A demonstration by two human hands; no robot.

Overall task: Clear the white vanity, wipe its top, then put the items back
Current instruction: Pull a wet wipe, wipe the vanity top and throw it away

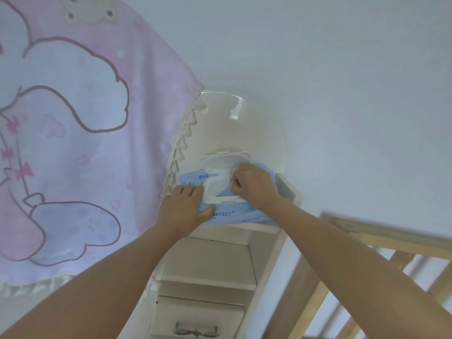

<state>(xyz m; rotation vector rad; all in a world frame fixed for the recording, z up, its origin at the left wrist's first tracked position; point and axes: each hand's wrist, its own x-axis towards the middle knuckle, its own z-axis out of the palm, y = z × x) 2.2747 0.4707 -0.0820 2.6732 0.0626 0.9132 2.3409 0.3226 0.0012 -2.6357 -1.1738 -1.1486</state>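
Centre frame, the wipes pack (220, 214) lies open on the white vanity (265, 228). The left hand (182, 209) presses it with straight fingers; the right hand (254, 185) pinches a wipe (234, 176). Next, probably, a steady pull for wiping.

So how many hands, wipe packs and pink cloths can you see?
hands: 2, the left hand and the right hand
blue wipes pack: 1
pink cloth: 1
total: 4
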